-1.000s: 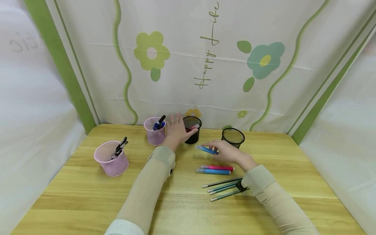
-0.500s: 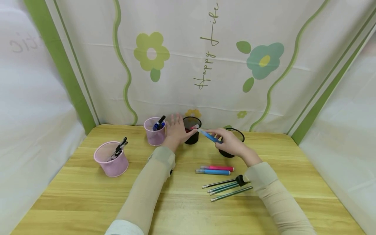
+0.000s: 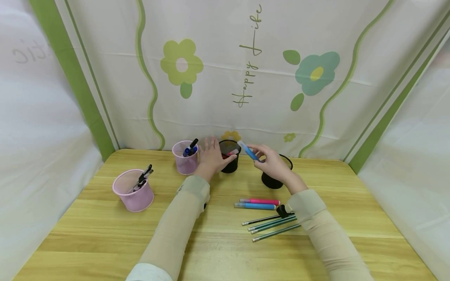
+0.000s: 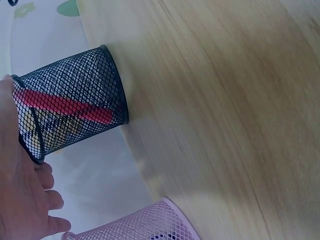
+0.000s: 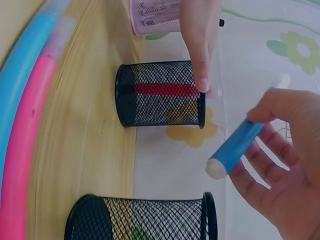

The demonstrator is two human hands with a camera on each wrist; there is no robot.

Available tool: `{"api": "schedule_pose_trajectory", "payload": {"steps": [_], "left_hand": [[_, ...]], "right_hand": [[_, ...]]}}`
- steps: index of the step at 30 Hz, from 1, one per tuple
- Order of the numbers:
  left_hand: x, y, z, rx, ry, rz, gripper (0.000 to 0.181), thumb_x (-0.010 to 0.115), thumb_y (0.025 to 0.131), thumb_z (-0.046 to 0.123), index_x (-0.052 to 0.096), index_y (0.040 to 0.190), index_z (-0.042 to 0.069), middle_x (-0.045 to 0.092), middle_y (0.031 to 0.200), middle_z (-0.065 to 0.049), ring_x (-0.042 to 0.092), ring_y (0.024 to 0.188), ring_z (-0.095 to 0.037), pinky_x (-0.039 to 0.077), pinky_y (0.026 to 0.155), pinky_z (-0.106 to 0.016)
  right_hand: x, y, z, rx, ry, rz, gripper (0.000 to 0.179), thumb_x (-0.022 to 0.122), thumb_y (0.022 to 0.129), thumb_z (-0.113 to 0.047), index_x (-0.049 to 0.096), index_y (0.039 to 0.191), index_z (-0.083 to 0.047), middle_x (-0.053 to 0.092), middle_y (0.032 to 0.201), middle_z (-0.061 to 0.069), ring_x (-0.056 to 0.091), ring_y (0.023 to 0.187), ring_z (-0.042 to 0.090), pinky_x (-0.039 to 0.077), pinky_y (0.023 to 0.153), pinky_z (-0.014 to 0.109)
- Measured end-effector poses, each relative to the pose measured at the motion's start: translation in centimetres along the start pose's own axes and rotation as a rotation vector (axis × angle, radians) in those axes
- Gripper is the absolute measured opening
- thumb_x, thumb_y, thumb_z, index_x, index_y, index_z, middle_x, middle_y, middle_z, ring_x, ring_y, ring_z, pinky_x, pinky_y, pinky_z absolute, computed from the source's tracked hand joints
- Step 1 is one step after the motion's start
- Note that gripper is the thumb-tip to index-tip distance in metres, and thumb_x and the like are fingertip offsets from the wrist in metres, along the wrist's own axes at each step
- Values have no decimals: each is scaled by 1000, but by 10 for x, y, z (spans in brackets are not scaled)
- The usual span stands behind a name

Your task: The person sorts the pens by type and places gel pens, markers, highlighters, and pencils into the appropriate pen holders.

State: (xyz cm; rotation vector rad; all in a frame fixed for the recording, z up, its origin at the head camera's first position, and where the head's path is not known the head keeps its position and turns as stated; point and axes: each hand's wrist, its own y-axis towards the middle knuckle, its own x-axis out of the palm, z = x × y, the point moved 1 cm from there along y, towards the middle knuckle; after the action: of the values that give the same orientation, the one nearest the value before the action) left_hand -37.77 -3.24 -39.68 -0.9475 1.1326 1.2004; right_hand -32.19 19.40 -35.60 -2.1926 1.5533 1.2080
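While the right hand (image 3: 272, 162) pinches one blue plastic marker (image 3: 249, 152) between fingers and thumb, the left fingers are spread, the left hand (image 3: 210, 160) laying its thumb at the rim of a round black mesh cup (image 3: 230, 166) holding one red marker (image 4: 65, 106). Just below the right fingers stands a second black mesh cup (image 3: 271, 182); left of the left fingers are two round pink mesh cups (image 3: 138, 201). Nearer the person than the right fingers, a second blue marker (image 3: 263, 206) and one pink marker (image 3: 264, 201) lie on the wooden surface (image 3: 225, 253), then four slim pencils (image 3: 275, 233). The right sleeve (image 3: 307, 207) covers some pencil ends; overlapping pens (image 3: 141, 180) in the pink cups defy counting. Compared with a second ago, the pinched marker has risen beside the first black cup's rim; the cups have stayed put.
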Motion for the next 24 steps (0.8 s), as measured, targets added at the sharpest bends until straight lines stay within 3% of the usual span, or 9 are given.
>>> {"api": "schedule_pose_trajectory", "payload": {"steps": [5,11,20,24], "left_hand": [[0,0,0,2,-6,-1,116,30,90,87,7,163,0,1,171,-16,-4,156,-37,5,122,-60],[-1,0,0,2,15,-5,115,29,91,87,7,163,0,1,170,-17,-3,155,-38,6,122,-60],[1,1,-1,6,8,-1,115,30,91,87,7,163,0,2,170,-17,-1,156,-38,6,122,-60],[2,3,-1,8,12,4,115,30,91,87,7,164,1,2,170,-17,0,156,-38,7,122,-60]], "right_hand": [[3,7,0,27,67,85,56,60,96,5,52,150,-7,57,121,18,60,108,33,55,90,50],[6,16,1,83,224,218,57,60,98,3,47,153,-8,52,127,20,56,114,35,54,93,50],[10,31,5,162,410,348,56,61,100,-3,41,152,-1,48,135,20,51,119,31,52,91,40],[13,36,6,164,454,405,49,62,98,1,45,144,2,50,130,18,52,117,29,49,90,35]]}}
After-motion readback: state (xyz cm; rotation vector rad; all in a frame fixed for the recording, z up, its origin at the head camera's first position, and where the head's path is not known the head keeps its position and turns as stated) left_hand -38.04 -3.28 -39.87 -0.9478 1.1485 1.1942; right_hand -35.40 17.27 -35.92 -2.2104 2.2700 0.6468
